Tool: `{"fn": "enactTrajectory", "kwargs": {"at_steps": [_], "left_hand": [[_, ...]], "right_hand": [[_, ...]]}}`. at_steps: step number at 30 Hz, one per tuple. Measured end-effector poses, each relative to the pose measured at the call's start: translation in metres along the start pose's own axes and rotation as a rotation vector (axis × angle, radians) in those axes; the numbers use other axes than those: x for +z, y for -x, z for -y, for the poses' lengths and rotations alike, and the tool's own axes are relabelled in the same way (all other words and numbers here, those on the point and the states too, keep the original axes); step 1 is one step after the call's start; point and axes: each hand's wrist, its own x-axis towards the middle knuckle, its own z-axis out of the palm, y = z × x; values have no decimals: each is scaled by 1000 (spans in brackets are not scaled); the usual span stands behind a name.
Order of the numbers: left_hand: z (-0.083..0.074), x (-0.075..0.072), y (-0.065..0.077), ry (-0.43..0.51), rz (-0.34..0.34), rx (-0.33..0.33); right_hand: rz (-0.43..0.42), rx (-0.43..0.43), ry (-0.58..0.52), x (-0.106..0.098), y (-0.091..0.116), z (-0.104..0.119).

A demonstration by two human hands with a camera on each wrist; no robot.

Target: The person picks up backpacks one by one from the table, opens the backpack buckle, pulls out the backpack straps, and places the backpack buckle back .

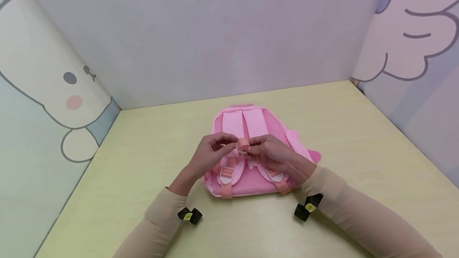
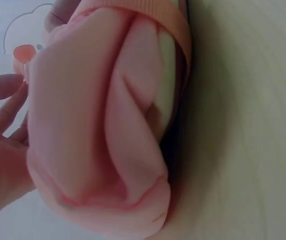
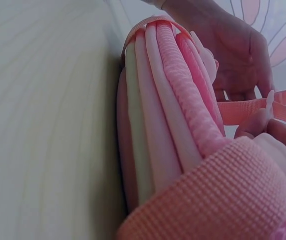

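Note:
A pink backpack [image 1: 274,126] lies on the table with its shoulder straps [image 1: 232,124] facing up. Above its middle, a white plastic strap buckle [image 3: 270,103] carries a loop of orange webbing [image 1: 243,143]. My left hand [image 1: 212,152] comes in from the left and pinches the buckle's edge between thumb and forefinger. From the other side my right hand [image 1: 270,152] pinches the same buckle, fingertips [image 3: 253,124] below the webbing loop. The right hand's remaining fingers curl underneath. In the left wrist view, the pink bag side [image 2: 72,110] covers much of the work.
White adjusters [image 1: 226,174] with orange straps [image 1: 226,191] sit at the bag's lower edge. A darker pink flap [image 1: 314,156] sticks out at its right. The pale wooden table [image 1: 154,138] meets a plain back wall [image 1: 222,39] and cartoon-printed side panels [image 1: 39,55].

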Motion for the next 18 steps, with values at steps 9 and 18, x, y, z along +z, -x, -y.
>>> {"fn": "enactTrajectory", "kwargs": {"at_steps": [9,18], "left_hand": [[-2,0,-1,43,24,36],[-6,-2,1,118,10,-3]], "right_hand": [[3,5,-25,1,2,3],[23,-1,3,0,0,1]]}}
